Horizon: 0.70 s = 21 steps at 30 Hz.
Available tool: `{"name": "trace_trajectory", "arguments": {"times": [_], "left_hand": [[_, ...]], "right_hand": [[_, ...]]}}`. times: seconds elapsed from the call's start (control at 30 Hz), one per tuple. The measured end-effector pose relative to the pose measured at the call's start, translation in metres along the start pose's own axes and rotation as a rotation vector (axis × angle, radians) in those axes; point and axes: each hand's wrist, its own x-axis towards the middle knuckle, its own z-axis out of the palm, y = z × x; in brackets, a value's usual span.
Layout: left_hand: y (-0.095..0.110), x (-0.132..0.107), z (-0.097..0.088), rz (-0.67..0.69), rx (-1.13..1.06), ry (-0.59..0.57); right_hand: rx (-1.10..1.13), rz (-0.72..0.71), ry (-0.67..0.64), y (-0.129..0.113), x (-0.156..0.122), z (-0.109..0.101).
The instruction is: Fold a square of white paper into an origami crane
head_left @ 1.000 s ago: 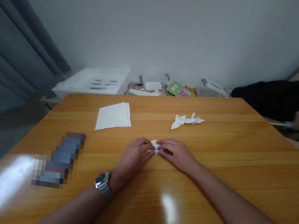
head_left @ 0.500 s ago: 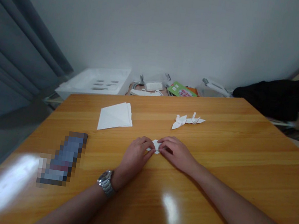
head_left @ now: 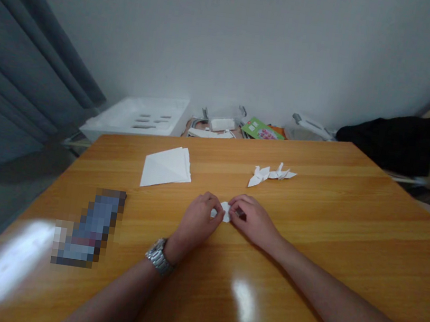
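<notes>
A small piece of folded white paper (head_left: 226,212) lies low over the wooden table (head_left: 336,210), between my two hands. My left hand (head_left: 201,217), with a metal wristwatch (head_left: 160,257) on its wrist, pinches the paper's left side between thumb and fingers. On the opposite side my right hand (head_left: 250,219) has its fingertips closed on the paper's right edge. The fingers cover part of the paper, so its full shape is hidden. Beyond my right hand stand two folded paper cranes (head_left: 260,176), close together.
Several white paper sheets (head_left: 166,169) lie at the table's far left. A pixelated phone-like object (head_left: 89,228) rests nearer on the left. Behind the table are a white foam tray (head_left: 137,113), a green booklet (head_left: 261,129) and a dark cloth (head_left: 394,141).
My left hand and wrist have shifted slightly to the right, and its fingers have curled a little differently on the paper. My right hand has barely moved.
</notes>
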Motion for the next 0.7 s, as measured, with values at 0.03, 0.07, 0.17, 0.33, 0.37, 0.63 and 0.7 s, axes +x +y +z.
{"name": "trace_trajectory", "arguments": {"times": [0.03, 0.07, 0.17, 0.33, 0.37, 0.63, 0.7], "left_hand": [[0.0003, 0.0002, 0.0005, 0.0, 0.007, -0.001], [0.0005, 0.0003, 0.0009, 0.0, 0.013, 0.0], [0.0002, -0.0003, 0.0022, -0.004, 0.008, 0.009], [-0.0028, -0.0028, 0.0054, -0.02, -0.06, 0.048], [-0.0034, -0.0032, 0.0062, -0.021, -0.07, 0.051], [-0.0041, -0.0031, 0.0067, -0.04, -0.124, 0.028], [-0.0035, -0.0025, 0.0056, -0.046, -0.142, 0.025]], "right_hand": [[0.004, 0.006, 0.004, -0.0002, 0.0001, 0.0001], [0.009, 0.01, 0.006, -0.0005, 0.0002, 0.0001], [0.02, 0.022, 0.01, -0.0021, 0.0002, -0.0003], [0.013, 0.033, 0.021, -0.0038, -0.0001, -0.0008], [0.01, 0.03, 0.023, -0.0037, -0.0002, -0.0007], [-0.008, 0.028, 0.015, -0.0036, -0.0021, -0.0002], [-0.005, 0.023, 0.01, -0.0034, -0.0025, -0.0006]]}}
